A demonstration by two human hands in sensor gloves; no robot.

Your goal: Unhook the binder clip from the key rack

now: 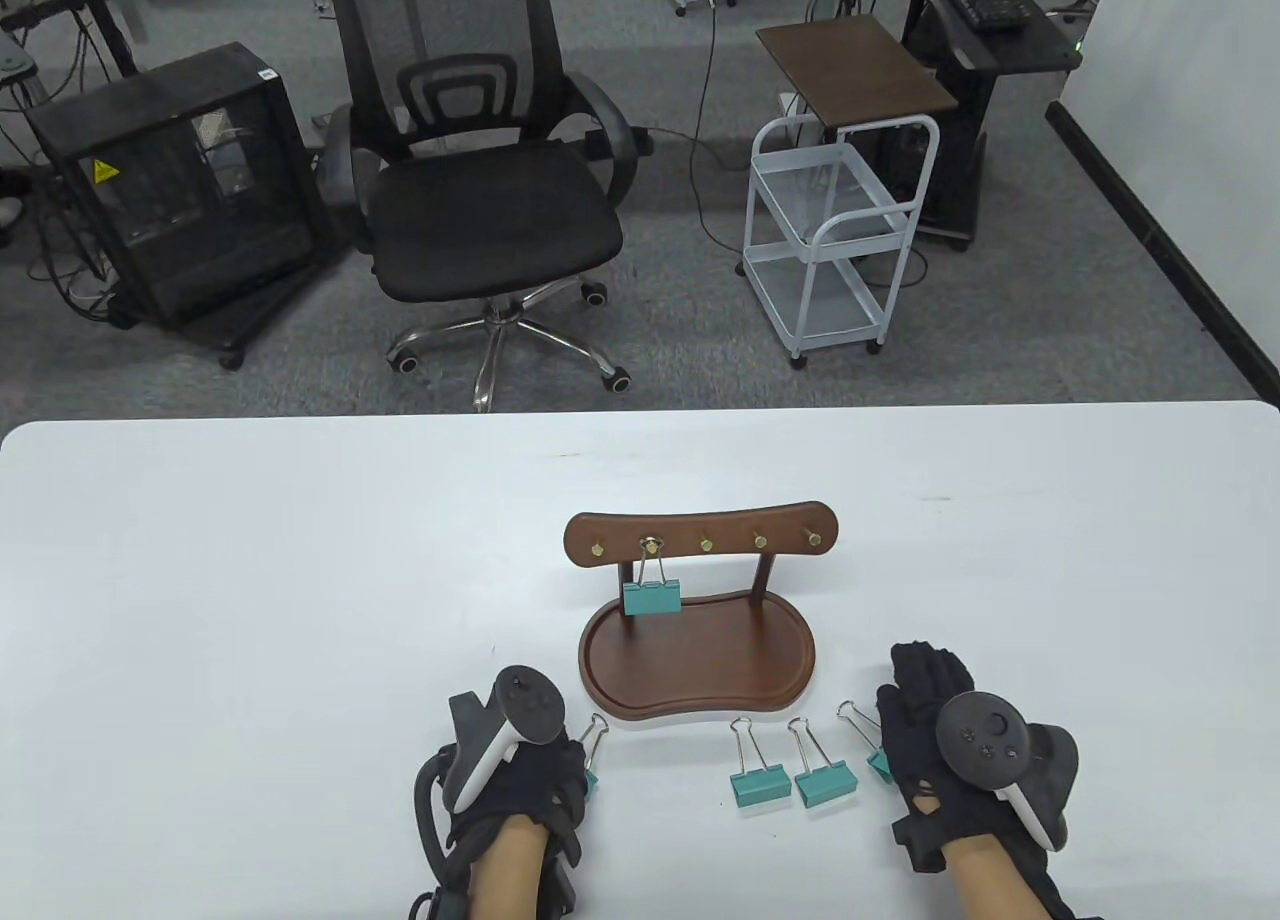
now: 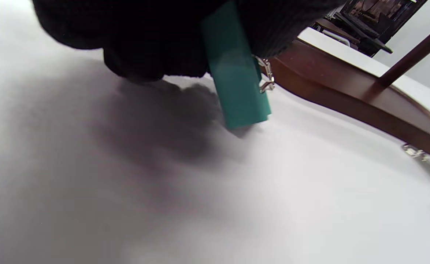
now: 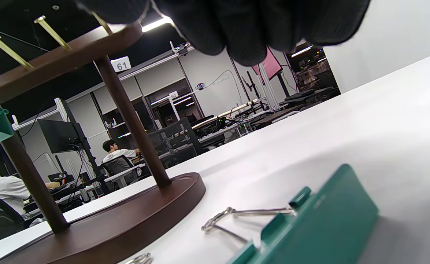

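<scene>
One teal metal binder clip (image 1: 652, 597) hangs by its wire loop from the second brass peg of the brown wooden key rack (image 1: 700, 538), above its tray. Lifting the loop up and off the peg should free it. The left hand (image 1: 520, 780) holds another teal clip (image 2: 237, 84) against the table; whether the right hand (image 1: 935, 720) is wide or narrow I cannot tell, a clip beside it. Two spare clips (image 1: 795, 782) lie between, clear of the reach.

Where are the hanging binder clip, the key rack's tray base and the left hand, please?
hanging binder clip (image 1: 651, 599), table view, on its teal body.
tray base (image 1: 700, 660), table view, on its bare wooden floor.
left hand (image 1: 520, 790), table view, on the glove's back.
</scene>
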